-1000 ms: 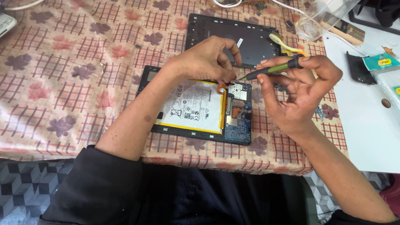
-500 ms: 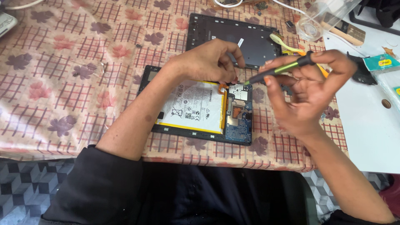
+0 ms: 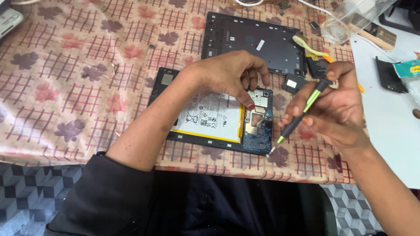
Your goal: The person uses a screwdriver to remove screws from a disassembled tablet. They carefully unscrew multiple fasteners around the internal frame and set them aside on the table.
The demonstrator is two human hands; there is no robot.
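Two hands work over an opened tablet [image 3: 218, 118] lying back-up on the table; the left hand [image 3: 227, 74] has its fingers [image 3: 249, 102] curled downward, fingertips pressing on the upper part of the circuit board [image 3: 258, 122] just beside the white battery [image 3: 208, 116]; the right hand [image 3: 332, 105] pinches a green and black screwdriver [image 3: 299, 113] between thumb and forefingers, the shaft slanting down and to the left, its tip at the lower right corner of the tablet, near the blue board edge; whether it touches I cannot tell. Beyond the hands lies the detached dark back cover [image 3: 258, 41], flat on the floral checked tablecloth [image 3: 78, 78]; a small black square part [image 3: 294, 83] sits between that cover and the right hand; a yellow-green plastic tool [image 3: 308, 46] lies near the cover's right edge; a clear plastic container [image 3: 350, 19] stands further off, at the top right, by a white surface [image 3: 389, 131]. Black sleeve [image 3: 105, 196] covers the left upper arm.
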